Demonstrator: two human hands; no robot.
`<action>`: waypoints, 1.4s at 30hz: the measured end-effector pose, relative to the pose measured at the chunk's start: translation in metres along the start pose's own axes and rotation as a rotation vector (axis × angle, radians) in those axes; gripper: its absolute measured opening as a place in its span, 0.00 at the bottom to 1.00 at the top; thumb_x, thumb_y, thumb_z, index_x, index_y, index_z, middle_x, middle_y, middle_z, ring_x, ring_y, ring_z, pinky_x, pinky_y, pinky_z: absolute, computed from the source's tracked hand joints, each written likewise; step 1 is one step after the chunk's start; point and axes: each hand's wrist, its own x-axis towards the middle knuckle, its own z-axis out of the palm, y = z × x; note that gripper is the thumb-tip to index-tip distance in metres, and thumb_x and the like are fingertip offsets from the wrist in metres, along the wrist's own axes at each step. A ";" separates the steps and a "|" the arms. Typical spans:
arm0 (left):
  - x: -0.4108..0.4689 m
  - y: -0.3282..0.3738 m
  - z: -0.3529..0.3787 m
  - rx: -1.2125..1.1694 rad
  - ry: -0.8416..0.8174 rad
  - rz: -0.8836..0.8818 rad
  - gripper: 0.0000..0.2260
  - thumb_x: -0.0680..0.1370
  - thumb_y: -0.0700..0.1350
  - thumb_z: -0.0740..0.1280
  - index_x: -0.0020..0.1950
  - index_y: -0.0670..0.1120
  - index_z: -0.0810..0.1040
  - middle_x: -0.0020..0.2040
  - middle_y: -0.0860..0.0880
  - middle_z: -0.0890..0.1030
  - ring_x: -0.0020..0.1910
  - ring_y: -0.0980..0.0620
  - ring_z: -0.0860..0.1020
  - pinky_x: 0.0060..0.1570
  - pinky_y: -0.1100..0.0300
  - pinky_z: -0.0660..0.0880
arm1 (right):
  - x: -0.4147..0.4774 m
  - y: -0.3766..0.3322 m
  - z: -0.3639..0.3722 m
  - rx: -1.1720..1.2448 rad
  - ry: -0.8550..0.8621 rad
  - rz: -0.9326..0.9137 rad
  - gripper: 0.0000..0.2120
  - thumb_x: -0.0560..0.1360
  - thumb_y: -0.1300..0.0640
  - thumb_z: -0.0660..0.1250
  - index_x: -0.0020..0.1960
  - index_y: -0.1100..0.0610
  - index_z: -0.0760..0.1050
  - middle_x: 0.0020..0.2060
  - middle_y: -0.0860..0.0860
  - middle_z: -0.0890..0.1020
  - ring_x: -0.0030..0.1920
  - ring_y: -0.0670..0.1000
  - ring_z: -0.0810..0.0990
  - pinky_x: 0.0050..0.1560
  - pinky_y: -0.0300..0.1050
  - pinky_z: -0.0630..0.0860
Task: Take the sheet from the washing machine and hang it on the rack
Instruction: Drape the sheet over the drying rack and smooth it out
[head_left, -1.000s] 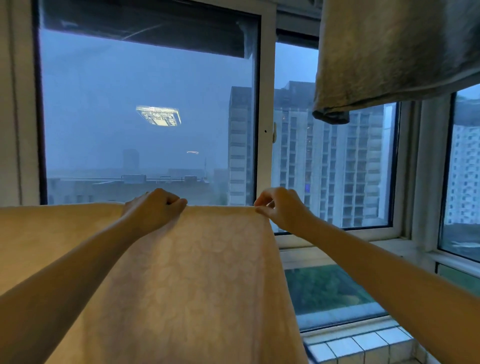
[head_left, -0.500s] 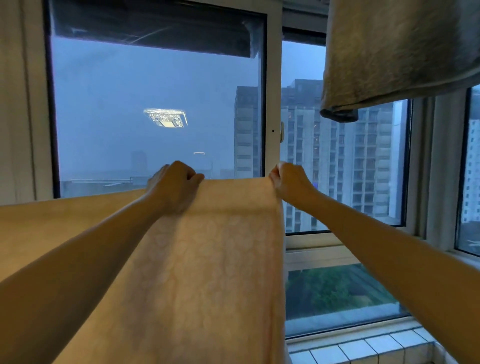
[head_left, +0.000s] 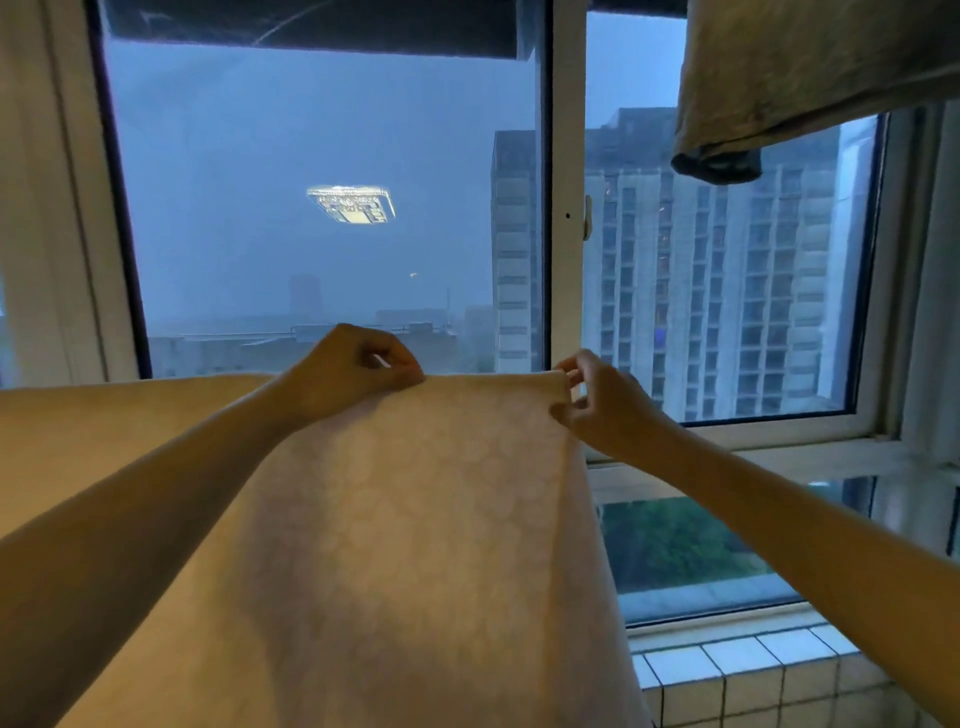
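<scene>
Ahead of us stands a window (head_left: 563, 208), its white frame upright between the panes. A grey cloth (head_left: 810, 67) hangs at the upper right, well apart from the sheet (head_left: 415, 519). A tiled ledge (head_left: 753, 670) lies low on the right. The pale patterned sheet hangs spread before us. Our left hand (head_left: 353, 369) pinches its top edge, grip closed tight. Our right hand (head_left: 602, 402) pinches the top right corner between thumb and fingers.

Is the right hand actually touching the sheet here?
Touching. The head view shows the right hand pinching the top right corner of the sheet between thumb and fingertips, with no gap visible.
</scene>
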 end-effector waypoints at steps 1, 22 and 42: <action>-0.002 0.001 -0.001 0.028 -0.001 -0.012 0.02 0.72 0.42 0.74 0.42 0.44 0.84 0.36 0.56 0.83 0.36 0.62 0.78 0.37 0.74 0.72 | -0.004 0.005 0.001 -0.035 0.015 0.022 0.12 0.74 0.59 0.68 0.56 0.58 0.71 0.45 0.49 0.78 0.42 0.47 0.78 0.35 0.30 0.69; 0.001 0.001 0.008 0.146 0.137 -0.058 0.06 0.74 0.45 0.71 0.38 0.45 0.83 0.35 0.53 0.82 0.33 0.61 0.76 0.35 0.72 0.70 | 0.009 -0.006 0.009 0.003 0.242 -0.160 0.10 0.79 0.63 0.59 0.52 0.58 0.79 0.46 0.51 0.82 0.42 0.44 0.79 0.46 0.34 0.76; -0.088 -0.091 -0.160 0.365 -0.021 -0.170 0.07 0.77 0.46 0.66 0.53 0.51 0.82 0.48 0.56 0.82 0.48 0.61 0.78 0.45 0.72 0.71 | 0.036 -0.157 0.104 -0.096 -0.015 -0.370 0.10 0.78 0.50 0.58 0.51 0.51 0.77 0.45 0.48 0.81 0.44 0.49 0.79 0.46 0.48 0.77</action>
